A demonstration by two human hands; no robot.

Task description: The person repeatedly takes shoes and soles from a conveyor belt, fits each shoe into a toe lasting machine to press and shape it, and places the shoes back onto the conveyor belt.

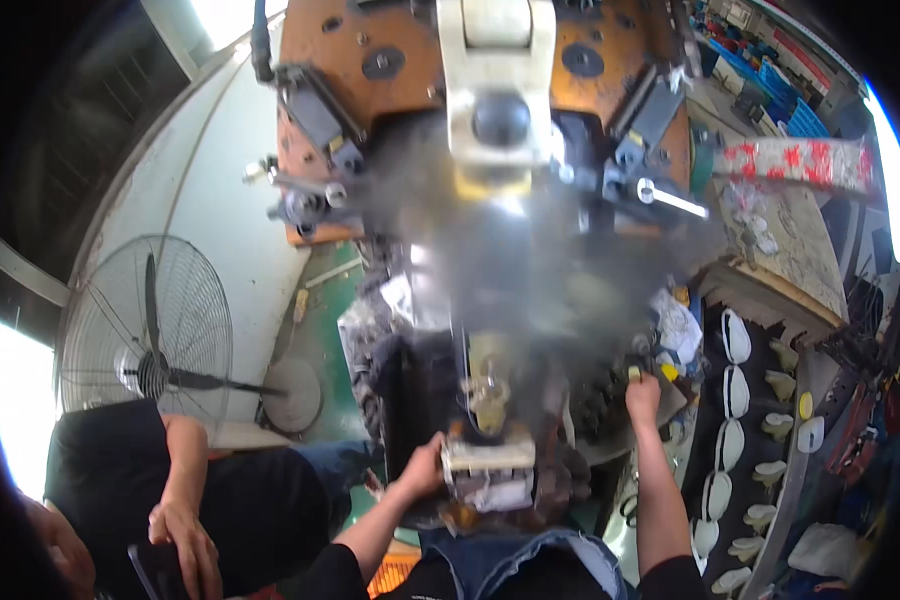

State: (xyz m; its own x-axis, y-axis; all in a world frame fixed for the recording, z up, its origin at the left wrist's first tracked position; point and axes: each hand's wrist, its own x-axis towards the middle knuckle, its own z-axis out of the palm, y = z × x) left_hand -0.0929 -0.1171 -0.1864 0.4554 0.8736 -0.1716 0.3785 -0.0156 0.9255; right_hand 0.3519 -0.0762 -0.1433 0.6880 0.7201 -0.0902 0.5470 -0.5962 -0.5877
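My left hand [425,469] is closed at the left edge of a pale, worn block-shaped part [489,457], which sits low on the machine in front of me. My right hand [643,399] is wrapped round a short handle with a yellowish tip [634,373], right of the machine's middle; its lower part is hidden in my fist. Between and beyond my hands, a brassy metal piece [487,402] stands behind the pale block. A grey haze or smear blurs the machine's middle. Above it hangs a white machine head [500,90] before an orange-brown plate [395,30].
At the left, a person in dark clothes rests a hand [183,535] by a dark flat device [157,570]. A caged fan [150,370] stands behind them. On the right, a rack holds white oval pieces [734,388] beside a wooden bench [785,250]. Metal arms [670,198] jut from the plate.
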